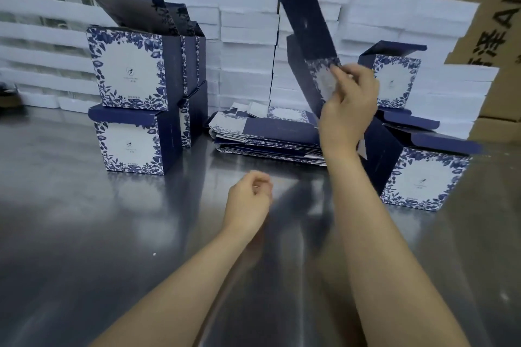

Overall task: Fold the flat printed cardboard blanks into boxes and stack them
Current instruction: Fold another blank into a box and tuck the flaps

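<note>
My right hand grips the lower end of a flat navy and floral cardboard blank, held up steeply above the pile of flat blanks in the middle of the steel table. My left hand hovers over the table nearer to me, fingers loosely curled, holding nothing. Folded blue-and-white boxes stand stacked two high on the left. More folded boxes sit on the right, one near and one farther back, lids up.
White foam trays are stacked along the back of the table. Brown cartons with printed characters rise at the back right. The shiny steel table reflects my arms.
</note>
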Motion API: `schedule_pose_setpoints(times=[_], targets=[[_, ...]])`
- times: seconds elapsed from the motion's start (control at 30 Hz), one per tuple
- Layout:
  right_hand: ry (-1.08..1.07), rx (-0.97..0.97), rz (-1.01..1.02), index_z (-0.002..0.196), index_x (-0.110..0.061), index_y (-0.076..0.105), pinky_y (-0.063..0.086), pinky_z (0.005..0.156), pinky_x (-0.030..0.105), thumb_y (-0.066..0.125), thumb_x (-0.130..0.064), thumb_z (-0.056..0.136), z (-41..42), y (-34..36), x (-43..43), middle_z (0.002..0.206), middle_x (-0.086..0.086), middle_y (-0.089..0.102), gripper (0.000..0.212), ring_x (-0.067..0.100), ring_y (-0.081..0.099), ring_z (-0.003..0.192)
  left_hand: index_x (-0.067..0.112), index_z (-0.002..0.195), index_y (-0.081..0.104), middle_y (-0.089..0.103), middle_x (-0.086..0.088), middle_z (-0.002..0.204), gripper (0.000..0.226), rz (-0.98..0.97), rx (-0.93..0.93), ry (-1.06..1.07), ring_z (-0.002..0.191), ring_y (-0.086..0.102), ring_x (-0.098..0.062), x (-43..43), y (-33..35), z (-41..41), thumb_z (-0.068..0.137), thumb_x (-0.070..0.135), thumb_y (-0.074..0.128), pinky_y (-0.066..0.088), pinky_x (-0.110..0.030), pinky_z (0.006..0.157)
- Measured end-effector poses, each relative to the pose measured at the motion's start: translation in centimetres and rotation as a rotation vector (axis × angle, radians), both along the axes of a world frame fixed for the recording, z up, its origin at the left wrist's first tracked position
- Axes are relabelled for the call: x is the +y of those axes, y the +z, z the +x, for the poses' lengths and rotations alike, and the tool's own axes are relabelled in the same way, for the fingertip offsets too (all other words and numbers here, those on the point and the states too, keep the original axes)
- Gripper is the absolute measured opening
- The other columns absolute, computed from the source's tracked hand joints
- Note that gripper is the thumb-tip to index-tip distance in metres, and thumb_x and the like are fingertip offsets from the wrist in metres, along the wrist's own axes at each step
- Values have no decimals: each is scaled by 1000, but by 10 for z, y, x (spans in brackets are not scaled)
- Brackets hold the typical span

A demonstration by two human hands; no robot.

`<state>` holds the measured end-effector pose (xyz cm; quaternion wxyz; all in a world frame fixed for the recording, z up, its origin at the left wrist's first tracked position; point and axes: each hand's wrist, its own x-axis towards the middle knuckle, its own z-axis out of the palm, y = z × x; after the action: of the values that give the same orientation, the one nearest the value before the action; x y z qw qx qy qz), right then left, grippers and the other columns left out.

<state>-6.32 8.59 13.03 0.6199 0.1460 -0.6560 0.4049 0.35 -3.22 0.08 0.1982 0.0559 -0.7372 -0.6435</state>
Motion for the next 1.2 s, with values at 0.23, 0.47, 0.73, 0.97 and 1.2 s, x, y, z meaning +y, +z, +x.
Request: schedule_pose_setpoints(times=[0.23,0.47,0.73,0.97,1.2], targets=[[197,-153,-207,97,-10,76,51,82,20,63,-2,84,96,65,46,90,1,72,20,4,64,83,26,138,43,51,7,132,39,369,-22,-5,108,57,-20,-13,16,9,103,40,34,42,-31,87],[190,-565,8,130,-16,59,48,71,20,64,-11,89,104,59,62,82,0,63,42,6,56,75,21,152,22,59,12,120,52,234,62,-162,109,59,-1,-14,10,17,104,32,39,45,-17,93],[279,-767,230,128,-19,63,47,93,30,60,-22,91,65,17,35,111,3,67,37,19,61,100,19,83,65,71,3,68,39,742,-83,-200,62,65,-20,-19,23,18,100,45,41,50,-19,54],[90,-1101,680,153,-27,22,5,120,47,27,-32,104,38,-91,-7,162,7,9,50,28,4,148,13,116,65,67,-12,120,72,787,-240,-428,104,67,-28,-22,24,17,99,62,15,48,-43,87],[-107,-1291,924,149,-21,31,13,113,52,20,-36,101,37,-120,-25,156,6,24,51,32,15,143,5,151,24,9,-7,162,56,-676,115,70,149,4,-21,-43,6,4,99,10,45,13,-32,120]])
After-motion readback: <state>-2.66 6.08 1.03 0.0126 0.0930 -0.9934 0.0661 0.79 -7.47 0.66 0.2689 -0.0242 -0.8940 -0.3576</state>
